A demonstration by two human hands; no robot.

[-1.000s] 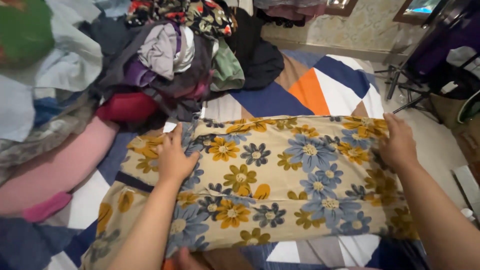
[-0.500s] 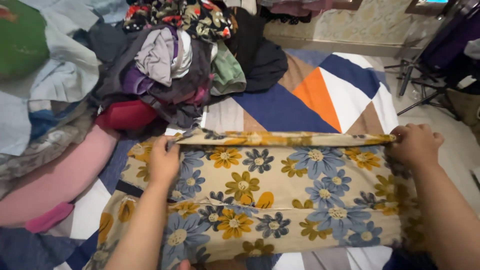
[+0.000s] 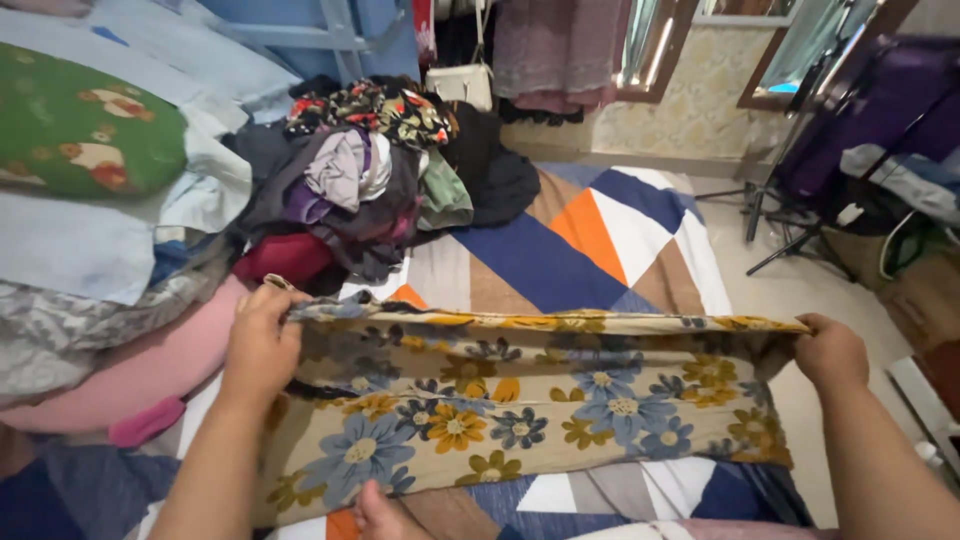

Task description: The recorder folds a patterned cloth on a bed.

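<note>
A beige cloth with blue and yellow flowers (image 3: 520, 410) lies across a bed sheet of coloured triangles (image 3: 560, 255). My left hand (image 3: 262, 342) grips the cloth's far edge at its left end. My right hand (image 3: 830, 350) grips the same edge at its right end. The far edge is lifted off the bed and stretched taut between both hands, and the near part of the cloth still rests on the sheet.
A heap of mixed clothes (image 3: 370, 180) sits behind the cloth. A green pillow (image 3: 80, 135) and a pink bolster (image 3: 150, 375) lie at the left. A black stand (image 3: 790, 215) and a purple case (image 3: 860, 110) are on the floor at the right.
Both hands closed on the cloth's far edge and raised it off the bed toward me. The camera tilted up, showing more of the room.
</note>
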